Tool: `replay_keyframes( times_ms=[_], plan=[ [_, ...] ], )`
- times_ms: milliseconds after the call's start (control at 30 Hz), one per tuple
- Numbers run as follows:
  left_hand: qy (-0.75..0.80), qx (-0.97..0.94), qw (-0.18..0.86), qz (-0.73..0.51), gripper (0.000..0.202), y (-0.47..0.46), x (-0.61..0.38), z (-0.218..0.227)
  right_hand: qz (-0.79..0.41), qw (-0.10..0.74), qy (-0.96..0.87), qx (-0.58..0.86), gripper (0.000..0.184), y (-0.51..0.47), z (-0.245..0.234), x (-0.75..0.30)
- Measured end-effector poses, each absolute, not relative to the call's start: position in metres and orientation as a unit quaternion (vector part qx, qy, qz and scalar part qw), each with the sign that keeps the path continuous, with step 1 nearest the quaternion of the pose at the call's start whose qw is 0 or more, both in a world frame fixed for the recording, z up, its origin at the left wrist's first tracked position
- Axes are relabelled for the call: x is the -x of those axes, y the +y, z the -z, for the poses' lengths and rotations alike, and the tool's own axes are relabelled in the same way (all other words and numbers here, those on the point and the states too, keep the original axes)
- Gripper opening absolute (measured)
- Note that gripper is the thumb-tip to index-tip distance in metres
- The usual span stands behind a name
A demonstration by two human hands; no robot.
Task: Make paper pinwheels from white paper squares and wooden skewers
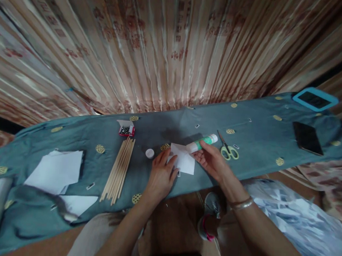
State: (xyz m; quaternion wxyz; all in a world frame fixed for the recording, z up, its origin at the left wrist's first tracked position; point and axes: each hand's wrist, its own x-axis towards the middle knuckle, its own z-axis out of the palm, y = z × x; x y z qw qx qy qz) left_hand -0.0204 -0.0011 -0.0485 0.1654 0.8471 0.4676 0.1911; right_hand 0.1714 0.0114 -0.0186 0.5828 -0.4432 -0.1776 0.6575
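Observation:
My right hand (211, 158) grips a white and green glue stick (207, 140), its left end at the upper right edge of a small white sheet of paper (187, 163). My left hand (163, 173) rests on the left side of that sheet, fingers apart and pressing it to the cloth. Just left of those fingers lies a round white cap (149, 153). Scissors (228, 151) with pale green handles lie beyond the right hand, blades pointing away. Whether the glue tip touches the paper, I cannot tell.
Left of the hands are a bundle of wooden sticks (118, 171), a small open red box (127, 130) and stacked white papers (56, 171). A dark phone (307, 138) and a blue-framed tablet (316, 99) lie right. Curtains (163, 51) hang behind the cloth-covered table (259, 129).

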Motion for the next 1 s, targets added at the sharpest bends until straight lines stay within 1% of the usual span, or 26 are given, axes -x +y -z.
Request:
replay_keyframes(
  times_ms=[167,267,400,633,867,1000],
  plan=[
    [0.45,-0.86,0.16,-0.18,0.038,-0.014,0.012,0.04,-0.649,0.59,-0.162,0.452,0.024,0.013,0.01,-0.175],
    [0.424,-0.875,0.148,-0.178,0.037,-0.02,0.007,0.041,-0.63,0.591,-0.156,0.479,0.018,0.013,0.01,-0.175],
    [0.415,-0.882,0.131,-0.18,0.035,-0.021,0.004,0.045,-0.613,0.576,-0.14,0.522,0.021,0.015,0.014,-0.174],
    [0.411,-0.883,0.129,-0.187,0.031,-0.02,0.006,0.044,-0.595,0.574,-0.126,0.548,0.019,0.013,0.012,-0.165],
    [0.413,-0.883,0.127,-0.183,0.032,-0.019,0.009,0.045,-0.611,0.548,-0.11,0.56,0.018,0.013,0.019,-0.153],
    [0.412,-0.882,0.127,-0.189,0.033,-0.019,0.011,0.046,-0.617,0.579,-0.142,0.514,0.018,0.015,0.025,-0.156]
  ],
)
